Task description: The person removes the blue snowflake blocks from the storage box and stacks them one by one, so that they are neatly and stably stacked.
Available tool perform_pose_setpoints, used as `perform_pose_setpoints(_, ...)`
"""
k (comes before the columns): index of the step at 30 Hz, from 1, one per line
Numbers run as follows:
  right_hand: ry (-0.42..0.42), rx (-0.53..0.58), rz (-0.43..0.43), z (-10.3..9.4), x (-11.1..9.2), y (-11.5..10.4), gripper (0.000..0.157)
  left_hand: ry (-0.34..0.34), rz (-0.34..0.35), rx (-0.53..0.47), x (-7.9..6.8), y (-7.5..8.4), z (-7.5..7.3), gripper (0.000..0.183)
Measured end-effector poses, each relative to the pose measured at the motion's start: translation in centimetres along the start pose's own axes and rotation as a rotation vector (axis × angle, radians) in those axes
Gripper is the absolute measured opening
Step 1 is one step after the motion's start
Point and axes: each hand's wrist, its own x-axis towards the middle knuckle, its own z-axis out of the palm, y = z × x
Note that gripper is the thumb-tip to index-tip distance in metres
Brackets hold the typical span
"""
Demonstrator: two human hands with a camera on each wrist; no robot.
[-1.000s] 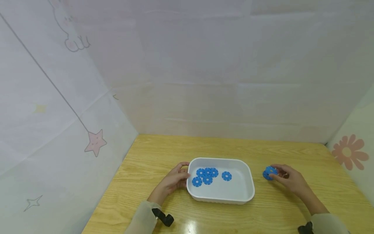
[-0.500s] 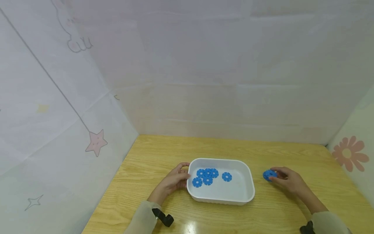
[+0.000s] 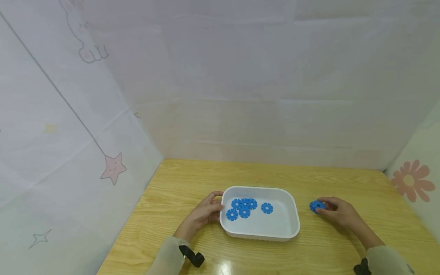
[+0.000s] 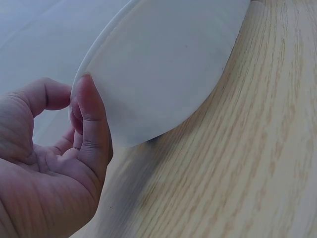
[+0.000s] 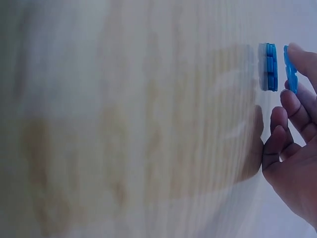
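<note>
My left hand (image 3: 203, 213) grips the left end of a white plastic tray (image 3: 282, 221). In the left wrist view its thumb and fingers pinch the tray's rim and wall (image 4: 158, 69). Several blue notched snowflake discs (image 3: 244, 212) lie inside, mostly clustered at the left, with one disc (image 3: 267, 208) apart near the middle. To the right of the tray, my right hand (image 3: 342, 212) pinches a blue snowflake disc (image 5: 290, 72) between thumb and finger. It is held flat, a small gap above a short stack of blue discs (image 5: 270, 67) on the table.
Both hands work over a light wooden table (image 3: 192, 172). Pale printed cloth (image 3: 240, 95) hangs behind it and along both sides. Dark wrist straps (image 3: 191, 256) sit over the sleeves.
The disc in my right hand was tilted a second ago; it has come down and lies flatter over the stack. My left hand and the tray stay in place.
</note>
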Motion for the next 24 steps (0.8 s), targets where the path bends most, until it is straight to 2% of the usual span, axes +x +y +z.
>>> perform_pose_setpoints(10, -0.033, -0.031, 0.019, -0.12, 0.23, -0.27, 0.058, -0.020, 0.008, -0.015, 0.12, -0.01, -0.03, 0.061)
perform_pose_setpoints(24, -0.046, -0.021, 0.008, 0.10, 0.39, -0.25, 0.057, -0.009, 0.003, -0.017, 0.09, -0.06, -0.07, 0.061)
